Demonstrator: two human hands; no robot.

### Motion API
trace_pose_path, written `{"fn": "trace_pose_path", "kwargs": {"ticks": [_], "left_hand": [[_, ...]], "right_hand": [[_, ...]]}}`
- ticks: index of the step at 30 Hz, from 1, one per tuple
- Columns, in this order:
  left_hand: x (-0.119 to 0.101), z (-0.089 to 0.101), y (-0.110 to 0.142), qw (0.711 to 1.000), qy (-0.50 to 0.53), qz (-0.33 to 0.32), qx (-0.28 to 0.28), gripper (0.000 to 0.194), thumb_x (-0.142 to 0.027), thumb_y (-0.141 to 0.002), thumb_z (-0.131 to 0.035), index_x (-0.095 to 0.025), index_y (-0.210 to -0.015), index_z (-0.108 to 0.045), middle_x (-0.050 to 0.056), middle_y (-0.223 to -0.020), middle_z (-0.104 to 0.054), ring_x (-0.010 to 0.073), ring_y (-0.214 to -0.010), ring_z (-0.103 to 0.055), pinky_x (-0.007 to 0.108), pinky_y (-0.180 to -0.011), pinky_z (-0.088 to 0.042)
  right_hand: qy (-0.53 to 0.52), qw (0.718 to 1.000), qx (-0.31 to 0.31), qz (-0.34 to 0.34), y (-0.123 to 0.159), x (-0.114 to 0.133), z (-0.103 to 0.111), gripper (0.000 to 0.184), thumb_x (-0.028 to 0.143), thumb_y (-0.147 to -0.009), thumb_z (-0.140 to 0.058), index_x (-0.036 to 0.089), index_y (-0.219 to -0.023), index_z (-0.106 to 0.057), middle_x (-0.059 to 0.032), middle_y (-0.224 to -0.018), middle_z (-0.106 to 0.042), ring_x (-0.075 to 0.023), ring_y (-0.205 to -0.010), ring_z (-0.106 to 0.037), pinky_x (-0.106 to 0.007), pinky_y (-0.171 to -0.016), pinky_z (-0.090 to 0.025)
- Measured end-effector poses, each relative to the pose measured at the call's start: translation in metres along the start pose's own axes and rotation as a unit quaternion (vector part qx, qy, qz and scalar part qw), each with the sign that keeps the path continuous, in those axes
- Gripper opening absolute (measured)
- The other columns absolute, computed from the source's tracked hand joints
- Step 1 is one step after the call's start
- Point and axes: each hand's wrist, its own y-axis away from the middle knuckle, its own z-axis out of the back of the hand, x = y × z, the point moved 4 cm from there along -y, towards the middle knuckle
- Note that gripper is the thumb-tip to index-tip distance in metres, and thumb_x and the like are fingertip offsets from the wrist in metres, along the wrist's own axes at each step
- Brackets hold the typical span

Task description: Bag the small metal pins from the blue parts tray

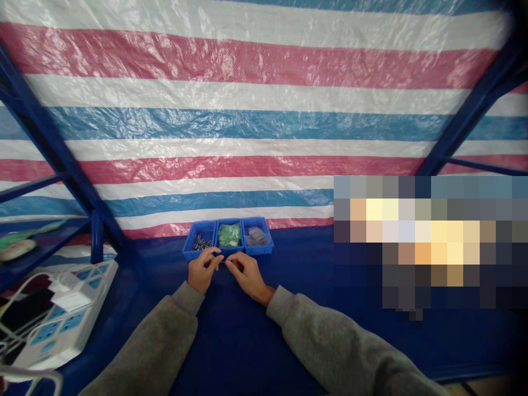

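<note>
My left hand and my right hand meet just in front of three small blue bins. Both are closed in a pinch, fingertips almost touching. Between them is a thin, small item, too tiny to name. Behind my left hand, the left bin contains several dark, slim pieces. Green packets fill the middle bin. In the right bin lie clear plastic bags with greyish contents.
A white power strip with blue sockets and a white plug with cables lies at left. Blue metal frame bars rise on both sides. A striped plastic sheet hangs behind the blue tabletop. The right side is pixelated.
</note>
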Motion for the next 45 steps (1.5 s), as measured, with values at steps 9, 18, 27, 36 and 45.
{"fn": "trace_pose_path", "kwargs": {"ticks": [9, 18, 27, 36, 45], "left_hand": [[-0.002, -0.003, 0.0, 0.999, 0.017, 0.006, 0.035, 0.023, -0.034, -0.082, -0.053, -0.018, -0.098, -0.059, -0.004, -0.055, -0.06, 0.0071, -0.041, -0.049, 0.018, -0.045, -0.041], [-0.012, -0.007, 0.001, 0.996, 0.016, -0.008, 0.088, 0.026, -0.034, -0.084, -0.05, -0.016, -0.068, -0.059, -0.004, -0.05, -0.052, 0.0082, -0.044, -0.047, 0.019, -0.046, -0.039], [-0.012, -0.003, 0.001, 0.996, -0.001, -0.019, 0.084, 0.038, -0.035, -0.089, -0.04, -0.016, -0.06, -0.054, -0.004, -0.045, -0.047, 0.0083, -0.043, -0.046, 0.02, -0.05, -0.039], [-0.016, 0.0, -0.001, 0.998, 0.015, -0.047, 0.037, 0.022, -0.03, -0.085, -0.05, -0.017, -0.085, -0.067, 0.005, -0.083, -0.066, 0.0111, -0.062, -0.059, 0.022, -0.058, -0.048], [-0.007, 0.0, -0.003, 0.998, -0.039, -0.039, 0.03, 0.023, -0.03, -0.086, -0.05, -0.018, -0.093, -0.068, 0.002, -0.079, -0.069, 0.0124, -0.064, -0.062, 0.024, -0.067, -0.05]], "right_hand": [[-0.009, 1.0, -0.001, 0.0, -0.001, -0.002, 0.0, 0.025, 0.03, -0.09, -0.043, 0.017, -0.078, -0.061, -0.0015, -0.072, -0.058, -0.0123, -0.064, -0.05, -0.023, -0.062, -0.038], [-0.024, 0.999, -0.021, -0.023, -0.002, -0.005, 0.003, 0.034, 0.034, -0.093, -0.036, 0.017, -0.071, -0.056, 0.0009, -0.065, -0.053, -0.0111, -0.061, -0.048, -0.021, -0.06, -0.036], [-0.002, 1.0, 0.011, -0.007, -0.001, -0.003, -0.001, 0.038, 0.035, -0.092, -0.039, 0.017, -0.062, -0.053, 0.0018, -0.062, -0.05, -0.01, -0.058, -0.045, -0.022, -0.06, -0.036], [0.013, 0.999, 0.03, -0.004, -0.002, -0.008, -0.006, 0.046, 0.039, -0.093, -0.034, 0.017, -0.054, -0.048, 0.0027, -0.054, -0.047, -0.0092, -0.053, -0.045, -0.021, -0.056, -0.034], [0.015, 0.999, -0.027, -0.017, -0.002, -0.007, 0.001, 0.044, 0.036, -0.093, -0.034, 0.017, -0.057, -0.05, 0.0022, -0.055, -0.047, -0.0099, -0.054, -0.046, -0.022, -0.058, -0.034]]}}
